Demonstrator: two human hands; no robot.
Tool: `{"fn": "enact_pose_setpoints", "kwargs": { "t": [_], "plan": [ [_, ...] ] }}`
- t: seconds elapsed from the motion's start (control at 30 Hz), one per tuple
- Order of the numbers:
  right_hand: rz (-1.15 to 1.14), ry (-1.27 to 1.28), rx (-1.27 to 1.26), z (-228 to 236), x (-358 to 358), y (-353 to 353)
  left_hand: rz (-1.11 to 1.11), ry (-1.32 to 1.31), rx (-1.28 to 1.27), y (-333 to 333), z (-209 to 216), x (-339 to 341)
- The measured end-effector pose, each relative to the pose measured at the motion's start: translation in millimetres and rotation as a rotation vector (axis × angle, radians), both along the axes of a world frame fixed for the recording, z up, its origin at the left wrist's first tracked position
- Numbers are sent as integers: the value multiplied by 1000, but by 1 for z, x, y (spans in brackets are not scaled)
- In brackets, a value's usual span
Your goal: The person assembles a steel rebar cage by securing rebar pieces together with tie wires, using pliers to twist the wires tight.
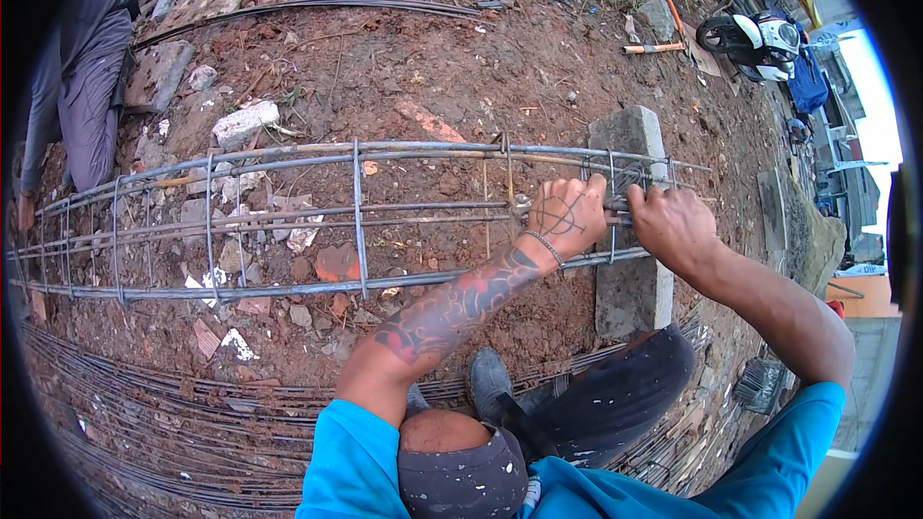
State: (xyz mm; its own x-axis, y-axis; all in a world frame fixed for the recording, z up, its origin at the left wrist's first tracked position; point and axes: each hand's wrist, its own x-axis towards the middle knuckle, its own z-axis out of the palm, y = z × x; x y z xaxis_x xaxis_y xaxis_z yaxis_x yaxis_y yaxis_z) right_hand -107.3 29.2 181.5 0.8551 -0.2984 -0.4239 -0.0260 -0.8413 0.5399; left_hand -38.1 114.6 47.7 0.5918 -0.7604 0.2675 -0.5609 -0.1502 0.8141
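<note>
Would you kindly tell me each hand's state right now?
Left hand: curled at the metal cage; its grip is hidden.
Right hand: curled there too; whether it holds anything cannot be told.

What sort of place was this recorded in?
Probably an outdoor construction site: a long grey steel-bar cage lies across a pale rectangular concrete block, and thin dark metal rods lie on bare reddish-brown soil.

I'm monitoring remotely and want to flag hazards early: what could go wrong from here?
1. The bare left hand and right hand are close together among steel bars; they could get pinched or scratched.
2. The rebar cage passes over a concrete block; it might shift if pushed.
3. Rods lie on the ground near the boot, a possible trip hazard.
</note>
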Motion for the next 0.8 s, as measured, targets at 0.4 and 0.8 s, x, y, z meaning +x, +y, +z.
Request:
{"fn": "enact_pose_setpoints", "kwargs": {
  "t": [0.4, 0.8],
  "plan": [
    [-2, 133, 108, 40, 0, 27, -388, 65, -272, 15, 9, 40],
    [141, 13, -118, 18, 1, 9, -160, -156, -237, 19, 9, 23]
  ]
}}
